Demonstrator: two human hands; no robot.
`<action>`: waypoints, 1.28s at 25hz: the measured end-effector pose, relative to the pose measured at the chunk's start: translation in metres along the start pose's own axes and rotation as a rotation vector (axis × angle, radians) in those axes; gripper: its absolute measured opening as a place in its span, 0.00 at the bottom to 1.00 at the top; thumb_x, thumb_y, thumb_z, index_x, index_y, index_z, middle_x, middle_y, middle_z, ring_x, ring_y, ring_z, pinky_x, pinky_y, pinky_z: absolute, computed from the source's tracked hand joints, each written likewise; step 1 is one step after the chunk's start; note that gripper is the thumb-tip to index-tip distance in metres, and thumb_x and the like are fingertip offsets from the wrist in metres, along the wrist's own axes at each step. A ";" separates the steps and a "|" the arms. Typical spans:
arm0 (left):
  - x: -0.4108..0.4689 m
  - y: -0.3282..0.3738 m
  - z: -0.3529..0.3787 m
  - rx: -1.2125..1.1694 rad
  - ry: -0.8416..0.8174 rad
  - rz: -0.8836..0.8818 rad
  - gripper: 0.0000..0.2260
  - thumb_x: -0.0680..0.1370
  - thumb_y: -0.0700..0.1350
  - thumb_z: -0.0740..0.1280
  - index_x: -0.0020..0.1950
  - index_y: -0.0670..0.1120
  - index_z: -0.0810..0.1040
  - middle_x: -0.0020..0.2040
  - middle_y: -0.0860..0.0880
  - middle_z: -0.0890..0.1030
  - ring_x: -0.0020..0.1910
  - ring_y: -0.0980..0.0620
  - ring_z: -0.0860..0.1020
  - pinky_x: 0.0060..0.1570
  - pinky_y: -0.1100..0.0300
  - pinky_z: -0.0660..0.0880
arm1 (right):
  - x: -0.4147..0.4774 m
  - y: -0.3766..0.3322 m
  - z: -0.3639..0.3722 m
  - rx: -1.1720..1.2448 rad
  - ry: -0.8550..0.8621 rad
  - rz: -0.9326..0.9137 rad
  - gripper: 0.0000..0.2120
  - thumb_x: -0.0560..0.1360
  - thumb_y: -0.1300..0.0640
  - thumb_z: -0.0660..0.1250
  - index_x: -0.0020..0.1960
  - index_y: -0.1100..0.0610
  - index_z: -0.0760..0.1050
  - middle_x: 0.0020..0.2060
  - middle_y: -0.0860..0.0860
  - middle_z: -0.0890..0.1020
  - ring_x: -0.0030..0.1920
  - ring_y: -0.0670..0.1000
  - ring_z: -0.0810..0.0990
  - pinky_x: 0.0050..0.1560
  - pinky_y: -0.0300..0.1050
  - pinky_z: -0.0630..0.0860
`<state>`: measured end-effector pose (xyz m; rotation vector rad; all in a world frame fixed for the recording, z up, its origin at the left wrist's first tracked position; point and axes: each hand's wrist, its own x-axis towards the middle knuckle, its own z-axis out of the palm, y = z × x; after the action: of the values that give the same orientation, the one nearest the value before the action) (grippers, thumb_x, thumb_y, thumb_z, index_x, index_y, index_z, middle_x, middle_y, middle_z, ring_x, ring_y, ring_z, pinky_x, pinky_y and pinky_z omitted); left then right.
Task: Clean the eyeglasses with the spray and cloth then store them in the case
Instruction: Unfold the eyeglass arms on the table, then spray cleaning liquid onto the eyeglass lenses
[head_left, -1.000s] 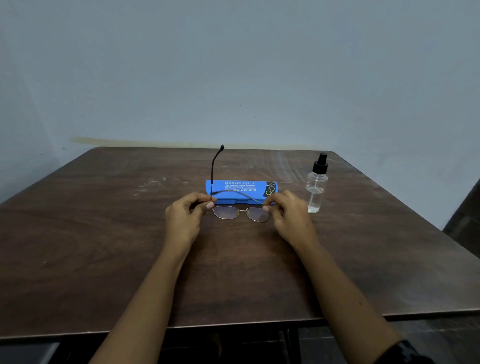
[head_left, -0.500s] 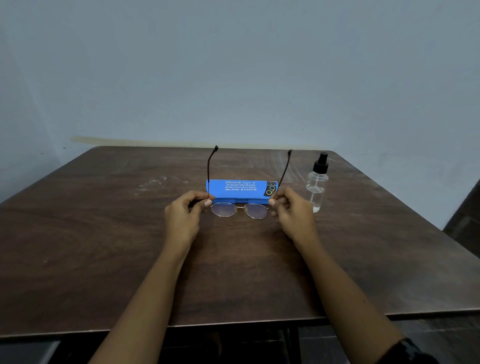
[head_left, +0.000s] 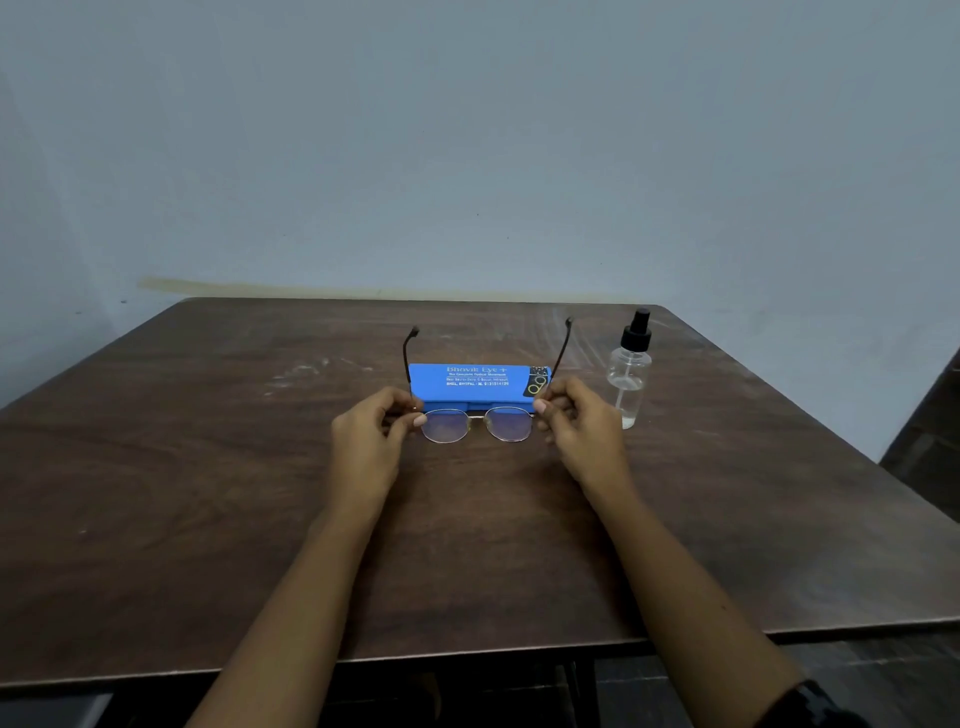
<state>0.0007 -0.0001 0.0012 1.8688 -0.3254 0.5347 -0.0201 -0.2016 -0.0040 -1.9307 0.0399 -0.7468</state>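
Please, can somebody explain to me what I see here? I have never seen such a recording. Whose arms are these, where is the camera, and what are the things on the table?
There is no machine here. The two bare arms belong to a person who wears one wide-angle camera on the head, so you look forward and down, as that person does.

On the dark brown wooden table rests a flat blue rectangular eyeglass case with white print, which is closed. To its right a small clear spray bottle with a black nozzle stands upright.

The left hand and the right hand each pinch one side of the thin metal-framed eyeglasses with rounded lenses, just in front of the case. Both side arms of the glasses are unfolded and point away from the person. No cloth shows in the picture.
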 end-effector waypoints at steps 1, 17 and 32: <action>0.000 0.001 0.000 0.000 -0.001 0.010 0.03 0.70 0.32 0.68 0.40 0.39 0.79 0.34 0.55 0.79 0.31 0.69 0.77 0.34 0.78 0.71 | 0.001 0.000 0.000 0.009 0.003 0.004 0.03 0.72 0.67 0.65 0.44 0.61 0.75 0.29 0.47 0.76 0.26 0.38 0.76 0.37 0.47 0.75; 0.006 0.006 0.007 0.050 0.080 0.075 0.06 0.71 0.29 0.65 0.38 0.39 0.78 0.38 0.48 0.81 0.30 0.78 0.74 0.35 0.82 0.67 | -0.007 -0.014 -0.014 -0.084 0.155 -0.230 0.11 0.75 0.66 0.59 0.56 0.59 0.72 0.50 0.45 0.74 0.48 0.42 0.75 0.48 0.32 0.71; 0.016 0.002 0.018 0.108 0.057 0.044 0.03 0.71 0.33 0.67 0.40 0.40 0.78 0.43 0.46 0.83 0.34 0.79 0.73 0.38 0.84 0.66 | 0.022 0.015 -0.056 -0.105 0.286 -0.067 0.32 0.68 0.55 0.73 0.65 0.62 0.62 0.59 0.52 0.64 0.56 0.44 0.65 0.52 0.23 0.63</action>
<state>0.0169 -0.0175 0.0056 1.9501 -0.3059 0.6453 -0.0265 -0.2617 0.0106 -1.9168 0.1940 -1.0808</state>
